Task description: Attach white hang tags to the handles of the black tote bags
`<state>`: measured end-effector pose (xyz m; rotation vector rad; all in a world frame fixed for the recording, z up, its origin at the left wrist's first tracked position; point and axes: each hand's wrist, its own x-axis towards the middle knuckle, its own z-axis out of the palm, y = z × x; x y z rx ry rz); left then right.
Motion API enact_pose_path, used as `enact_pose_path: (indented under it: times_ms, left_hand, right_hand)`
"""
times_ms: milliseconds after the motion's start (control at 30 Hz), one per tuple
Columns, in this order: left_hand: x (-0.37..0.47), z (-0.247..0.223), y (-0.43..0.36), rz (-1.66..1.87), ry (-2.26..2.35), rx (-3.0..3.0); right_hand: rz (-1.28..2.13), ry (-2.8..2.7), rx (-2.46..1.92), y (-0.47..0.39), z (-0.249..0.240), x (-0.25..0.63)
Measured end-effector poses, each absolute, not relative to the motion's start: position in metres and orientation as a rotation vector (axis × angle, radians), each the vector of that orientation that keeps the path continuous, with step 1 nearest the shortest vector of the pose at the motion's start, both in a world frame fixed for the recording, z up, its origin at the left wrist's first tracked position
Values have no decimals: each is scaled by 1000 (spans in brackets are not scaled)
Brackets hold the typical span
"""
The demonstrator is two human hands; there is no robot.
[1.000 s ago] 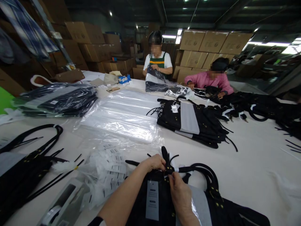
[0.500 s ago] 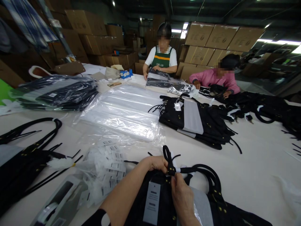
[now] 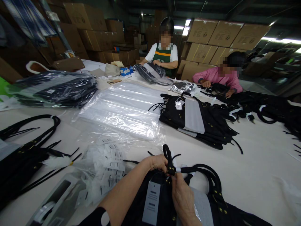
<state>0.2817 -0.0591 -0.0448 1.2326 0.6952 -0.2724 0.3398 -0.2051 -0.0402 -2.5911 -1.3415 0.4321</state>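
A black bag (image 3: pixel 162 201) with brass-coloured studs lies in front of me, a grey printed hang tag (image 3: pixel 151 202) on its front and a grey sheet (image 3: pixel 202 204) across it. At its top edge, a looped black strap (image 3: pixel 167 153) with a white wrap stands up. My left hand (image 3: pixel 158 162) is closed around the base of this strap. Close beside it, my right hand (image 3: pixel 182 193) pinches the strap's lower end just under the studs; its fingertips are partly hidden. The bag's rounded handles (image 3: pixel 211 175) arch to the right.
Left of my arm lie a bunch of white printed labels (image 3: pixel 110 160) and a tape dispenser (image 3: pixel 54 197). Clear plastic bags (image 3: pixel 122 110) are spread beyond. Stacked black bags (image 3: pixel 174 113) lie further right, wrapped ones (image 3: pixel 56 88) at left. Two co-workers (image 3: pixel 162 56) handle bags opposite.
My hands stay at the strap with barely any movement. Across the table, the co-worker in the green apron has lifted and tilted the plastic-wrapped bag. The view has shifted slightly.
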Motion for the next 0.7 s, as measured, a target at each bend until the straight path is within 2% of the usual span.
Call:
enact_pose_path:
  times_ms: [133,433,700]
  left_hand:
    - [278,-44,-61,-160,770,1309]
    - [254,-25,-55,163,933,1295]
    - [244,-12,-77,224,877,1016]
  right_hand:
    - [715,-1257,-2498,-204,-22,347]
    - [844,-1060,-2292,-198,-12,343]
    - [1198,-831,-1944,-204,-12,353]
